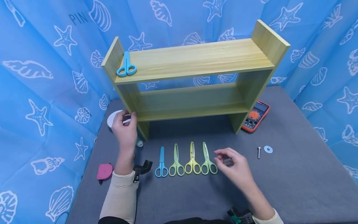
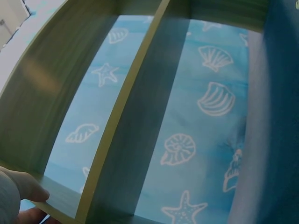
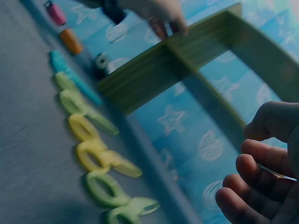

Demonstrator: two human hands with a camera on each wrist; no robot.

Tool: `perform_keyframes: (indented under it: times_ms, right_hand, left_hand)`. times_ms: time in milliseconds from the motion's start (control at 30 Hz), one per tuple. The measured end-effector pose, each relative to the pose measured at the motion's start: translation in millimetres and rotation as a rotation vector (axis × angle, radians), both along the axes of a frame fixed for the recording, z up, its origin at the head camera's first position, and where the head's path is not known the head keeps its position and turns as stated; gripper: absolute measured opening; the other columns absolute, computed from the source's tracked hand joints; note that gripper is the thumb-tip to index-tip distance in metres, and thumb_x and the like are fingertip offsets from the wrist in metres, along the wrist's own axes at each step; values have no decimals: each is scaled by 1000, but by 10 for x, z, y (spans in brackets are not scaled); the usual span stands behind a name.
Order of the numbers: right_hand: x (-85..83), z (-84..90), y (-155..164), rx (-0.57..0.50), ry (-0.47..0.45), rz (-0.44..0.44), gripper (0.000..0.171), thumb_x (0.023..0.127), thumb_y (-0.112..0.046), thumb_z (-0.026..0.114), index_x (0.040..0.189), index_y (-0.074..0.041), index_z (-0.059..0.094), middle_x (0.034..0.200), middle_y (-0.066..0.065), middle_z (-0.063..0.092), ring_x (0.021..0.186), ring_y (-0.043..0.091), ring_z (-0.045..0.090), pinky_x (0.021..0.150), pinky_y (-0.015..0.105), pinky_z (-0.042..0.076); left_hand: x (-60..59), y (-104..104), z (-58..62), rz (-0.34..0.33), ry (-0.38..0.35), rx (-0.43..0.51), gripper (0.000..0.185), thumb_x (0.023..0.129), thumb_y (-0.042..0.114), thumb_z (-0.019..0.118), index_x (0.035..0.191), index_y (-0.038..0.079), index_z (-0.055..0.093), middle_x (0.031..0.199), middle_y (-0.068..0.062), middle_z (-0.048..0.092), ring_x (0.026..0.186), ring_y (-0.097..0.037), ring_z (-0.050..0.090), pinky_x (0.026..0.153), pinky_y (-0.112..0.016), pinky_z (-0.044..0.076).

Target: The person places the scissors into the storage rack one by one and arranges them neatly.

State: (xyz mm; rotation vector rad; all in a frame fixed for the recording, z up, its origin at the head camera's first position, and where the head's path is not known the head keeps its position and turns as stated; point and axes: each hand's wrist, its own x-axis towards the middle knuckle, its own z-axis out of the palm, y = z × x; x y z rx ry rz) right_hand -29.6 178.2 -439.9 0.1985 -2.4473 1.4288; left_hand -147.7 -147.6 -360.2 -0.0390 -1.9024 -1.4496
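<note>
The left hand (image 1: 125, 130) pinches the left side panel (image 1: 131, 96) of a wooden shelf unit (image 1: 195, 59), thumb on the panel's inner face and the other fingers on the outside, close to where the lower board (image 1: 193, 104) joins. The right hand (image 1: 235, 165) holds nothing; its fingers are loosely bent above the worktop (image 1: 296, 180), just beside the right end of a row of scissors.

Nearest that hand is one pair of green scissors (image 1: 207, 158), then yellow scissors (image 1: 192, 159), a second green pair (image 1: 176, 159) and, at the left end, blue scissors (image 1: 162, 158). All four lie side by side in front of the unit, handles towards the person and tips towards the shelf. Another blue pair (image 1: 126, 63) rests on the upper board, at its left end by the raised side.

Behind the left hand is a white round object (image 1: 111, 119), partly hidden; a pink case (image 1: 105, 172) lies nearer the person, left of the forearm. An orange object (image 3: 71, 42) shows in the right wrist view, too blurred to identify. A red-edged multimeter (image 1: 255, 115) sits by the unit's right side, with a bolt (image 1: 259, 152) and a flat washer (image 1: 268, 149) nearer the person. A blue curtain (image 1: 56, 102) printed with shells and starfish hangs around the worktop.
</note>
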Motion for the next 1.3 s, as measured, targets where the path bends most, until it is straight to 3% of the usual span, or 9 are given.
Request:
perform_keyframes:
  times_ms: [167,300,433,600,767,1000,1133,1300]
  right_hand:
    - [-20,-184,-6,84,-20,-13,21,80,6,79,96,-8,77,81,-8,63,66,6,55,56,21,48]
    - [-41,-296,7,202,-146,-55,15,80,-2,80,94,-8,77,79,-7,61,61,7,49,56,25,42]
    - [-56,-397,-4,343,-252,-95,10,81,-7,78,91,-10,77,77,-5,59,66,10,51,62,31,44]
    - [-64,-470,-46,452,-270,-110,6,80,-5,76,80,-10,73,70,-5,55,64,12,49,61,35,45]
    - [-88,-496,-46,454,-269,-115,10,76,-6,74,72,-14,70,66,-8,55,60,10,49,58,33,45]
    - [-95,-352,35,373,-328,-90,11,76,-4,72,71,-14,70,63,-8,58,57,9,51,55,27,43]
    - [-79,-171,83,360,-344,-92,8,79,-5,72,76,-12,74,65,-7,59,56,10,49,51,25,39]
    - [-55,65,127,372,-294,-128,7,80,-6,72,79,-11,76,67,-6,62,55,10,49,49,25,37]
  left_hand:
    - [-3,-5,3,0,16,3,18,94,-6,66,108,-18,67,104,-33,63,93,-42,64,70,-13,49]
    - [1,-10,-8,2,20,-4,18,94,-6,66,108,-18,67,104,-33,63,93,-41,65,70,-16,50]
    - [13,-8,-24,4,17,-11,18,94,-7,66,108,-18,67,104,-33,63,92,-40,65,70,-16,50]
    - [16,6,-37,25,11,-22,17,93,-7,66,107,-18,67,103,-32,64,92,-40,65,71,-14,50]
    - [-40,-32,-116,19,0,-15,19,95,-5,66,109,-17,68,104,-32,63,94,-40,65,71,-16,50]
    - [-187,-153,-330,19,4,-26,20,96,6,71,111,-7,72,105,-21,66,94,-28,66,72,-16,52]
    - [-208,-176,-346,6,21,-30,21,97,11,72,111,-4,73,105,-17,67,94,-24,66,73,-16,53]
    - [-209,-165,-323,15,5,-32,21,96,9,72,111,-5,73,105,-18,67,94,-25,66,73,-16,52]
